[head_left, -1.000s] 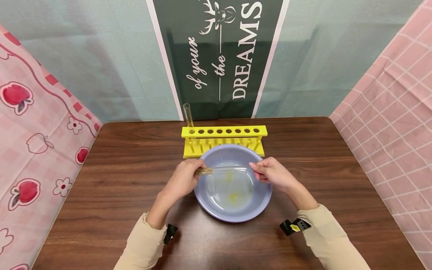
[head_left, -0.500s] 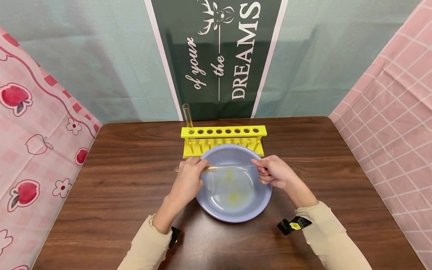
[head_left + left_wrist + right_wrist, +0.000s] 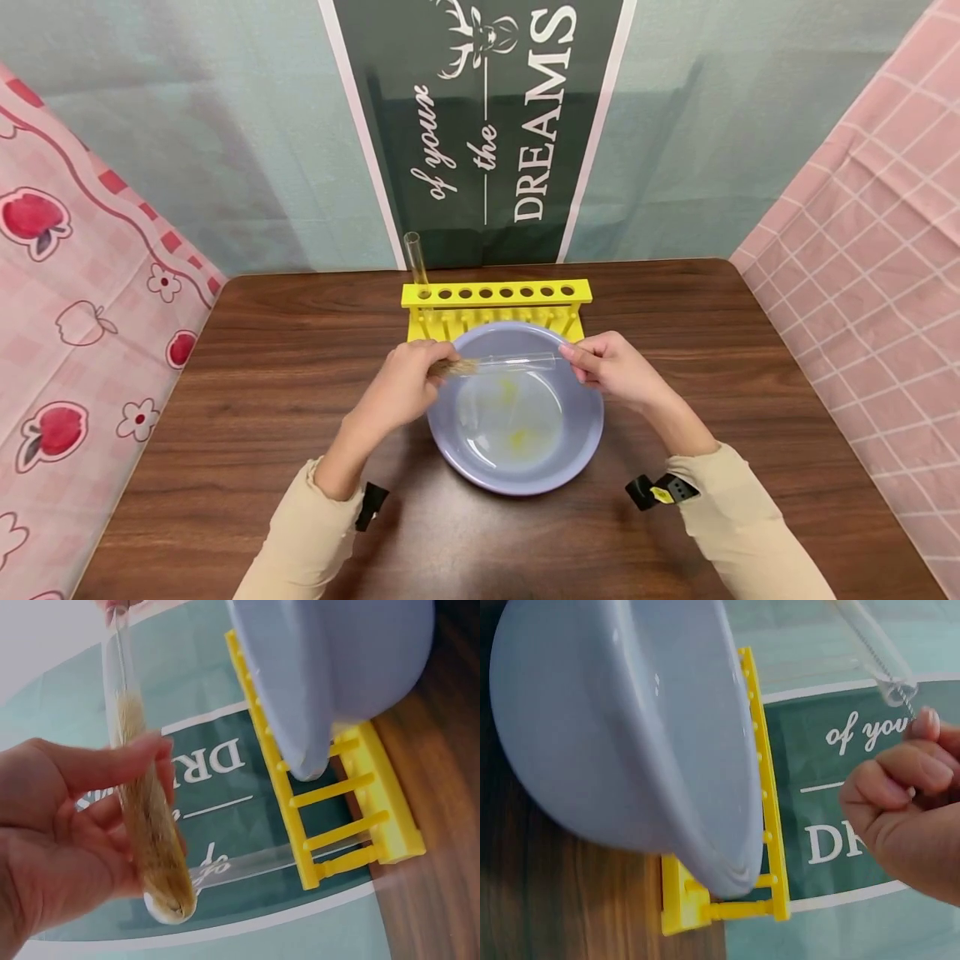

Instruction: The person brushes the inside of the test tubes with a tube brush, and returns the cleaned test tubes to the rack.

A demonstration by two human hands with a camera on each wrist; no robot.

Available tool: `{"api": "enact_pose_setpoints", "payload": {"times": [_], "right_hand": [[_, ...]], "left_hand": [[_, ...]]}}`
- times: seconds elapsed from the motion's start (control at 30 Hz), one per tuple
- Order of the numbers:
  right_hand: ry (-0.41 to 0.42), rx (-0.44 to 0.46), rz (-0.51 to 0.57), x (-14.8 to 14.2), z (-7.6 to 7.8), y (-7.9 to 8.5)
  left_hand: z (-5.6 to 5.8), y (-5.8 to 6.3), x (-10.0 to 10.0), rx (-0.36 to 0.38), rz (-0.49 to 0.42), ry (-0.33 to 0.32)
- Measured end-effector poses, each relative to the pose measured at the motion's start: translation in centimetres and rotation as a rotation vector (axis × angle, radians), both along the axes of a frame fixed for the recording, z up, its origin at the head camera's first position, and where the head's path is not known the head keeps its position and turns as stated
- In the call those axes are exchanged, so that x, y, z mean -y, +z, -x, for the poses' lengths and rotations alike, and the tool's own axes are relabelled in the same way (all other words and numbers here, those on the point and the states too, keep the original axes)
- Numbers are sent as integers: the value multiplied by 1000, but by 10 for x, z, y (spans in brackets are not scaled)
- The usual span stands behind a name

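Observation:
A clear test tube (image 3: 517, 362) lies nearly level over the lavender basin (image 3: 516, 489). My left hand (image 3: 401, 383) grips its closed end, thumb on one side and fingers on the other. Inside, the tan bristles of a test tube brush (image 3: 146, 810) fill the closed end, as the left wrist view shows. The brush's twisted wire (image 3: 904, 697) comes out of the tube's mouth, and my right hand (image 3: 611, 367) pinches it between thumb and fingers. Shallow water with yellow patches shows in the basin.
Behind the basin stands a yellow test tube rack (image 3: 497, 292), its base partly hidden by the basin. Another test tube (image 3: 415, 254) leans in its leftmost hole. The wooden table (image 3: 300, 358) meets a printed cloth backdrop (image 3: 300, 150) at its far edge.
My left hand shifted right, then back left, with the tube. Both hands now sit slightly farther from me over the basin. The basin and rack stay put.

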State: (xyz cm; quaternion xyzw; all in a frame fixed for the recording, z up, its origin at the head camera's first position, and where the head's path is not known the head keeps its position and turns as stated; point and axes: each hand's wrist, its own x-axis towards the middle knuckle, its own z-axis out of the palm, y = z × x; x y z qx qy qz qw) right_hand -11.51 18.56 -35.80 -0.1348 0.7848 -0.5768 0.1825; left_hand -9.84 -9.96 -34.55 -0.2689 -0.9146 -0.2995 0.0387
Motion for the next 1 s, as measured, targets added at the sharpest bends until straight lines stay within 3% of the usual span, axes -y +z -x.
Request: {"api": "enact_pose_setpoints", "payload": {"times": [0.13, 0.33, 0.7, 0.87, 1.0], "right_hand": [[43, -185, -116, 0, -2, -1], [70, -470, -178, 2, -3, -8], [42, -841, -189, 0, 0, -17], [38, -937, -155, -3, 2, -18], [34, -901, -170, -5, 3, -19]], "left_hand": [[6, 7, 6, 111, -7, -57], [15, 12, 14, 231, -21, -97], [21, 12, 17, 313, -41, -135], [23, 12, 16, 335, -47, -149], [24, 10, 16, 338, -40, -152]]}}
